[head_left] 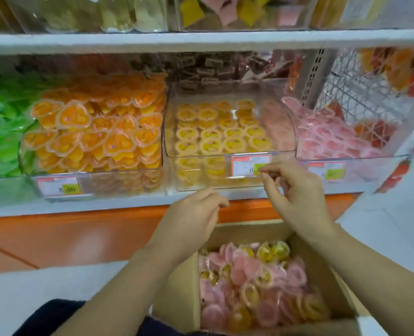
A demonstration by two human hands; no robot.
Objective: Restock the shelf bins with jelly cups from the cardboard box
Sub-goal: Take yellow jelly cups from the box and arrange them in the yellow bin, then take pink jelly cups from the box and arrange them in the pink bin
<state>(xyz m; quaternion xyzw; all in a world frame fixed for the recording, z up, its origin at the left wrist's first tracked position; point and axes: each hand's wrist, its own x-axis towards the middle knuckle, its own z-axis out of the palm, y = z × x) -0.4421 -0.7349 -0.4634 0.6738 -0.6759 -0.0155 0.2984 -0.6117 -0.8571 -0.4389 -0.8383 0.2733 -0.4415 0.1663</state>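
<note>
An open cardboard box in front of me holds a loose pile of pink and yellow jelly cups. On the shelf above it, a clear middle bin contains rows of yellow jelly cups. My left hand hovers below that bin's front wall with its fingers loosely curled and nothing in them. Higher up, my right hand is at the bin's price label, fingers loosely bent, and I see nothing held in it.
An orange-cup bin stands left of the middle bin, with green packets beyond it. A pink-cup bin sits to the right, beside a white wire basket. The upper shelf edge runs overhead. Below the shelves is an orange base.
</note>
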